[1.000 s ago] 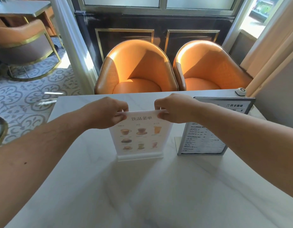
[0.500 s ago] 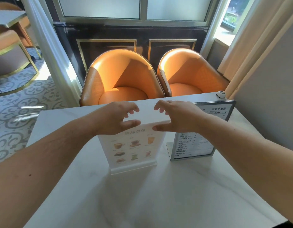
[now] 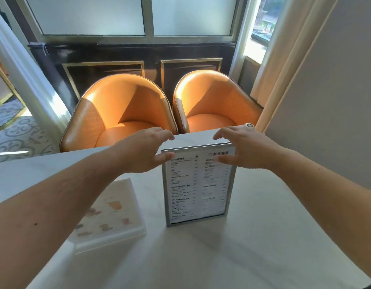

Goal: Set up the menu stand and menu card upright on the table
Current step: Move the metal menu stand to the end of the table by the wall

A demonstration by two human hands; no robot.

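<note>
Framed menu stand (image 3: 198, 184) stands upright mid-table (image 3: 263, 236). Left hand (image 3: 142, 152) and right hand (image 3: 243, 149) flank its top corners, fingers spread, gripping nothing. Picture menu card (image 3: 113, 207) stands left, partly hidden.

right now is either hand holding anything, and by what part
Nothing is held. Left hand and right hand are open at the top corners of the framed menu, not closed on it.

Menu card (image 3: 109, 213) pictures blurred, arm-covered.

The menu stand (image 3: 198, 184) has a brushed metal frame around a glossy printed sheet; the menu card (image 3: 116, 207) sits in clear plastic. The table (image 3: 263, 236) looks smooth and matt white; the chairs (image 3: 126, 113) are shiny orange leather.
</note>
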